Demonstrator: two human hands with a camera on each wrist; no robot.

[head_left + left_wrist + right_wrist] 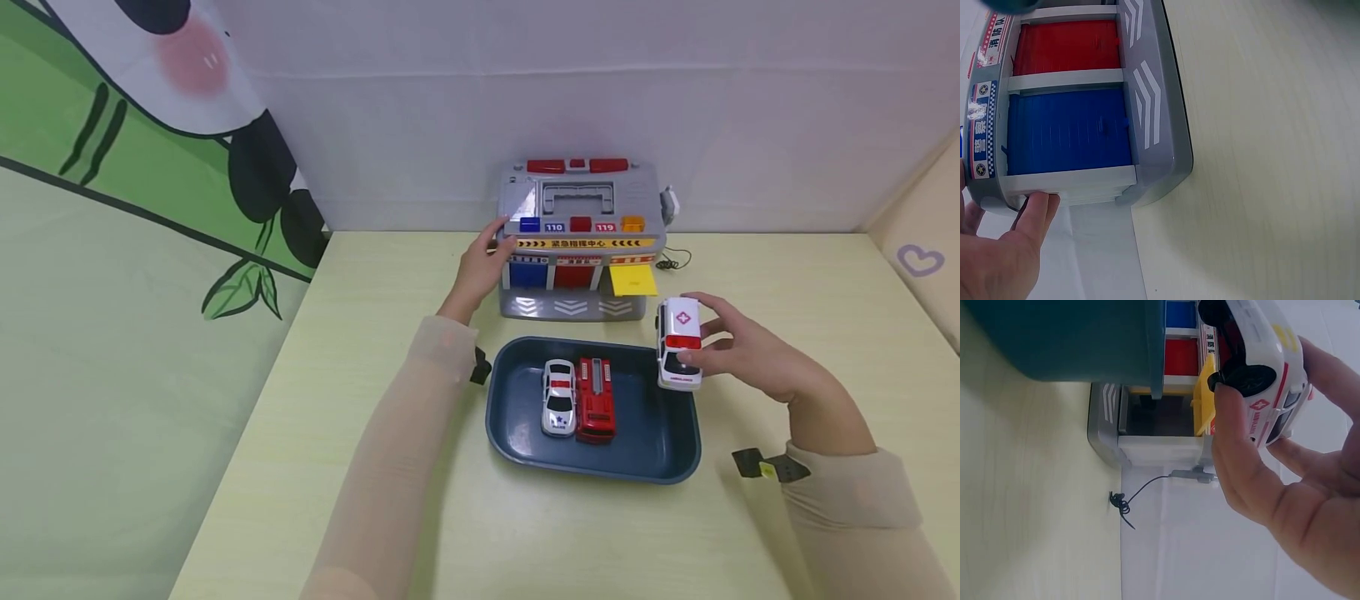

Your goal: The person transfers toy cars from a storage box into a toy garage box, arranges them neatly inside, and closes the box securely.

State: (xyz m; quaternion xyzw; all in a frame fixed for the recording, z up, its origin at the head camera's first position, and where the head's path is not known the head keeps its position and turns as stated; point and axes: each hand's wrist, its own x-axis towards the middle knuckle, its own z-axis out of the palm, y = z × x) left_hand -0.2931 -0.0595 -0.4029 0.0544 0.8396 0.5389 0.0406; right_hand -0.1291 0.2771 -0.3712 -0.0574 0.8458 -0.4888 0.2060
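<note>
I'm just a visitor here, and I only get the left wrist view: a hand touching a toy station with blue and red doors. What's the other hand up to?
Observer: The right hand holds a toy ambulance.
Visitor: Is there another door beyond the red door?
Observer: Yes, a yellow door, raised open.
Visitor: Any other vehicles around?
Observer: A police car and a red fire truck lie side by side in a dark blue tray.
</note>
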